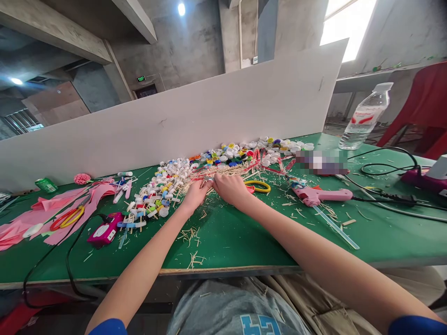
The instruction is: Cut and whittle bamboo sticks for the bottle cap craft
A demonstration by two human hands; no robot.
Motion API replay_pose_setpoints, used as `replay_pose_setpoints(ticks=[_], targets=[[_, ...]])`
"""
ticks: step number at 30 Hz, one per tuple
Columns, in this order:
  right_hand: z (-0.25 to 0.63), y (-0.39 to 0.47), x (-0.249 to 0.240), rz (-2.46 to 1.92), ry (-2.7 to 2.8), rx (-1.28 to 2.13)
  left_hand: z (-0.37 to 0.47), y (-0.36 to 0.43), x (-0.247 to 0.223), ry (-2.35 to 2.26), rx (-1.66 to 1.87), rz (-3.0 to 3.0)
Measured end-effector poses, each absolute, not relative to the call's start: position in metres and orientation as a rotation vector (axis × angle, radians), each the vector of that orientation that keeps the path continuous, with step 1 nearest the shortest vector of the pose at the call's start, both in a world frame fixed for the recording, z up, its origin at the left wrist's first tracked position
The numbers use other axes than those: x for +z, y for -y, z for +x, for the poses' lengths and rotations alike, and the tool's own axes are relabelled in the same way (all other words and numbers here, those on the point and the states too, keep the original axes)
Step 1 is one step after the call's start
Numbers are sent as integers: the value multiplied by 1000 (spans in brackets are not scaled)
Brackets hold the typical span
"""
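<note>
My left hand [195, 195] and my right hand [230, 190] meet above the middle of the green table [226, 237]. Both have their fingers closed around a small greyish piece [208, 179], mostly hidden by the fingers; its kind cannot be made out. Behind and beneath them spreads a heap of thin wooden sticks and shavings [223, 170]. To the left lie several bottle caps with short wooden sticks attached [153, 197]. Loose coloured bottle caps [233, 153] are piled farther back. Just right of my right hand, a yellow scissors handle [261, 186] shows.
At right lie a pink glue gun [314, 194], a clear glue stick [337, 227] and cables; a water bottle [365, 116] stands behind. At left are a magenta power block [105, 230], scissors [68, 218], pink sheets [31, 216] and a green can [46, 185]. A white board [167, 121] borders the back.
</note>
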State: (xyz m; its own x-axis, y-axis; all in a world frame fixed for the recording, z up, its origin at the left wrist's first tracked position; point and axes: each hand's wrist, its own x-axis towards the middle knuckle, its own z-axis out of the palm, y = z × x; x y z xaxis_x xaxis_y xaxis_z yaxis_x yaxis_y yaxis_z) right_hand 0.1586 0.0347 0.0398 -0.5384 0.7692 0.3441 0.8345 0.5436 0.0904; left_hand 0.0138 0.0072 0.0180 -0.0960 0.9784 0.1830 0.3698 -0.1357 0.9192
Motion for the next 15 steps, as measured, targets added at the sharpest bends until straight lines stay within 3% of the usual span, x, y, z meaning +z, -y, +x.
replay_pose_setpoints(ticks=[15], targets=[[170,-43,39,-1192,2645,-280,16,-7,16,-1512,1274,1494]])
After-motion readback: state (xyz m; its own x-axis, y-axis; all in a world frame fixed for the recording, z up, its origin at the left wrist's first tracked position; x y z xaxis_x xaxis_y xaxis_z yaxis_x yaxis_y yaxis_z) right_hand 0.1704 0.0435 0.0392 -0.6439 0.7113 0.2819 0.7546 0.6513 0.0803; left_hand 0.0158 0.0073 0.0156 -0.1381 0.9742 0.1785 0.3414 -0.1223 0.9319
